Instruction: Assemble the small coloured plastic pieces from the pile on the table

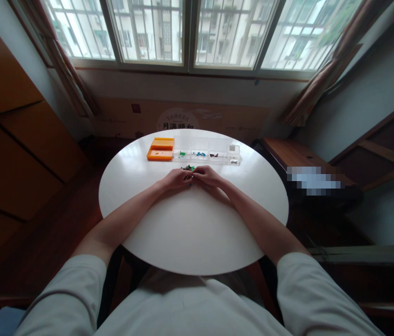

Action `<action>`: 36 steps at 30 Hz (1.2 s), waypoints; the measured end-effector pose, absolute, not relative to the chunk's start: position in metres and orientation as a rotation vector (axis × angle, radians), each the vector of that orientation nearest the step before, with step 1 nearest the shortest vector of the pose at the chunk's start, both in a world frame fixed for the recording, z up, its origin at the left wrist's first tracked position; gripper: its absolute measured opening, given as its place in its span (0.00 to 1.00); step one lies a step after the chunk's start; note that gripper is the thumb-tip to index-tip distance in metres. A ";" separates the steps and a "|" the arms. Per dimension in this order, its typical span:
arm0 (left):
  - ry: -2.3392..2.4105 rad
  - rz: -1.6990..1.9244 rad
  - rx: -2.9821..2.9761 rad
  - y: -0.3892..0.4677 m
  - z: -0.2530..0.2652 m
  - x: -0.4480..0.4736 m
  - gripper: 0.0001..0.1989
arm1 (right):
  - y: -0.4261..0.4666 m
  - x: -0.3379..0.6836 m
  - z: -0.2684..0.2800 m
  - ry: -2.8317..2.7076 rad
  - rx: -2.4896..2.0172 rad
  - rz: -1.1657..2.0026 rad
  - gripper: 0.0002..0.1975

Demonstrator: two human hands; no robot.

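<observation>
Over the middle of the white round table (197, 233), my left hand (177, 178) and my right hand (206, 175) meet at the fingertips. My left hand lies low with its fingers curled inward. My right hand has thumb and fingers pressed together beside it. What either holds is too small and partly hidden. Just beyond the fingers lies a small pile of green and dark pieces (188, 167), partly covered by my hands. Behind it stand an orange open case (160, 157) and clear open boxes (217, 144) holding green pieces (182, 153), blue pieces (201, 154), dark brown pieces (214, 155) and whitish pieces (234, 161).
A flat printed cardboard box (245, 116) leans under the window behind the table. On the right stands a wooden bench (287, 154) with a blurred item on it. Wooden cabinets (11, 140) fill the left side.
</observation>
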State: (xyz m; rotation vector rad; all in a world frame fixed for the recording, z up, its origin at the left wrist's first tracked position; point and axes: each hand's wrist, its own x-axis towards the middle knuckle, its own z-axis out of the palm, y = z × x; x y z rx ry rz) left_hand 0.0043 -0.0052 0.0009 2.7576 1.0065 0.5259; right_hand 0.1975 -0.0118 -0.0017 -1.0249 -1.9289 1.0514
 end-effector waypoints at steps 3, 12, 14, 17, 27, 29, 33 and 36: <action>1.010 0.527 2.760 -0.005 0.001 0.004 0.17 | -0.012 0.198 -0.002 -1.936 -1.017 1.042 0.10; 1.024 0.514 2.758 -0.006 0.001 0.005 0.17 | -0.012 0.197 -0.001 -1.934 -1.022 1.054 0.10; 1.026 0.511 2.767 -0.005 0.000 0.005 0.18 | -0.012 0.197 -0.001 -1.934 -1.017 1.048 0.10; 1.016 0.514 2.782 -0.004 -0.001 0.005 0.17 | -0.012 0.197 -0.001 -1.926 -1.013 1.056 0.10; 0.991 0.538 2.770 -0.005 0.000 0.004 0.17 | -0.013 0.196 0.000 -1.877 -1.028 1.118 0.10; 0.990 0.538 2.766 -0.004 0.000 0.004 0.17 | -0.013 0.197 0.000 -1.865 -1.030 1.128 0.11; 0.992 0.551 2.756 -0.003 -0.001 0.004 0.17 | -0.013 0.197 0.000 -1.797 -1.035 1.186 0.12; 0.992 0.569 2.737 -0.003 -0.002 0.004 0.17 | -0.014 0.198 0.001 -1.719 -1.042 1.237 0.14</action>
